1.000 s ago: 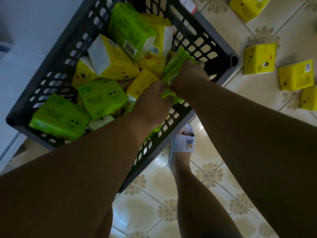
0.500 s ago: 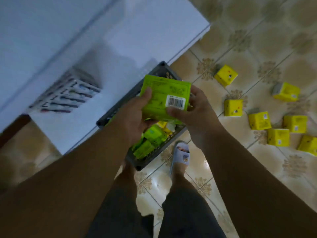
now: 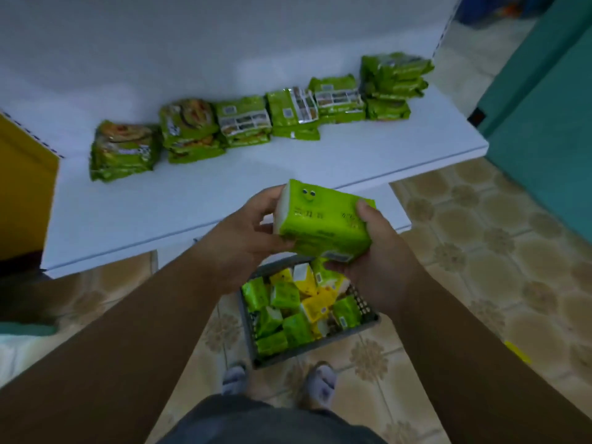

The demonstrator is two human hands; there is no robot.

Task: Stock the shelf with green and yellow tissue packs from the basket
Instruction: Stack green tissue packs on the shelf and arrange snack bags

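A: Where was the green tissue pack (image 3: 323, 219)?

B: Held between both hands over the basket (image 3: 368, 318), just short of the shelf (image 3: 205, 200). The left hand (image 3: 246, 238) gripped its white end, the right hand (image 3: 378, 251) curled round the other.

A: How best to place it?

B: I'd have carried it forward level and set it flat on the bare front strip, clear of the row of green packets (image 3: 243, 120) behind.

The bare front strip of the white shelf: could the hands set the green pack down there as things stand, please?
Probably yes. Both the left hand and right hand hold the green tissue pack just before the white shelf, whose front strip is bare; the green packets lie further back.
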